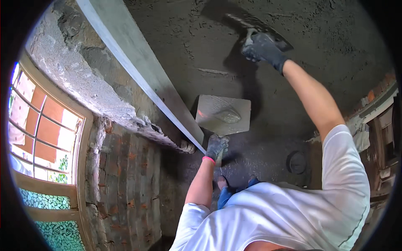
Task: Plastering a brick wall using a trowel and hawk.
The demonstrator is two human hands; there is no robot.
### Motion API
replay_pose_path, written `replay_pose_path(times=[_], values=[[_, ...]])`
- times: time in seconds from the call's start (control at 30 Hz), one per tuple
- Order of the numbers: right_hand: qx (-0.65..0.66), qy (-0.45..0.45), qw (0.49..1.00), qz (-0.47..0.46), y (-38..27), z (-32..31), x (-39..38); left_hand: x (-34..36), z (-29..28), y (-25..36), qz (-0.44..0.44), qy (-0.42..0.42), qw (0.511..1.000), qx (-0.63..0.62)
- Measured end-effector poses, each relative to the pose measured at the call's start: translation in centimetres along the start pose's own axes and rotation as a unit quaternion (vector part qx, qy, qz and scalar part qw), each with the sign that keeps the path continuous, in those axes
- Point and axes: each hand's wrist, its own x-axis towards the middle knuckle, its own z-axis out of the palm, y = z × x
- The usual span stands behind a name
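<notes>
Grey-smeared trowel [261, 29] in clenched right fingers [261, 48]; left fingers [217, 147] grasp mortar-laden hawk [224, 113].

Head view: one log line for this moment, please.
left hand: holds hawk | right hand: trowel on plastered wall

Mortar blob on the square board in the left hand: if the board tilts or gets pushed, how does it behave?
The mortar blob looks wet and slumped, so it would probably smear or slide rather than roll. The board is flat with no rim, so a steep tilt likely sheds it. The left hand grips below one edge, so the load probably feels off-balance.
</notes>
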Motion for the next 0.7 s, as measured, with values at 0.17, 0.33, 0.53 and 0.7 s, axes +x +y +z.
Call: replay_pose_path(times=[0.17,0.33,0.53,0.7], values=[[-0.381,0.239,0.877,-0.167,5.9,11.3,-3.2,-3.2,4.5,0.7,0.059,0.096,0.981,0.157],[-0.319,0.173,0.914,-0.181,5.1,16.3,-3.1,-0.6,4.5,-2.0,0.034,0.026,0.966,0.254],[-0.405,0.204,0.859,-0.238,7.9,9.2,-4.4,1.6,4.0,-5.5,0.032,0.027,0.97,0.238],[-0.584,0.206,0.71,-0.337,13.9,3.0,-5.6,1.1,3.9,-5.4,-0.016,0.006,0.979,0.203]])
